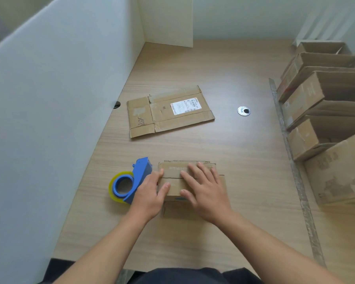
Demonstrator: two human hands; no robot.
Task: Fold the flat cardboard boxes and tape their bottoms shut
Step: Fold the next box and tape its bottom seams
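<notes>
Small box (173,170) sits on the desk (244,181) near the front edge, w/ both hands on its closed flaps. Right hand (205,190) lies flat on top, fingers spread & straight, pressing the flaps down. Left hand (150,194) is at the box's left edge, fingers fairly straight against the side, thumb resting on the top; not pinching anything. Blue tape dispenser (132,181) stands just left of the box, touching or nearly touching the left hand. Flat cardboard (168,112) w/ a white label lies further back, well apart. Row of folded boxes (326,95) lines the desk's right side.
</notes>
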